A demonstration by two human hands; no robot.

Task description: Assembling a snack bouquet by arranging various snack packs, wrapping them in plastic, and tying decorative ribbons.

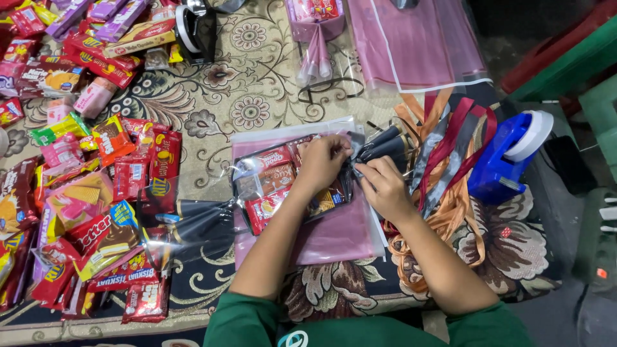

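Observation:
A clear plastic bag (270, 183) stuffed with red and orange snack packets lies on a pink sheet (334, 238) in the middle of the patterned mat. My left hand (321, 160) pinches the gathered neck of that bag at its right end. My right hand (384, 186) sits right beside it and holds a dark grey ribbon (385, 144) against the neck. The ribbon's ends fan out above my right hand.
Many loose snack packets (83, 193) cover the mat at the left. A heap of orange, red and grey ribbons (450, 154) lies to the right, next to a blue tape dispenser (504, 157). Pink plastic sheets (411, 45) lie at the top.

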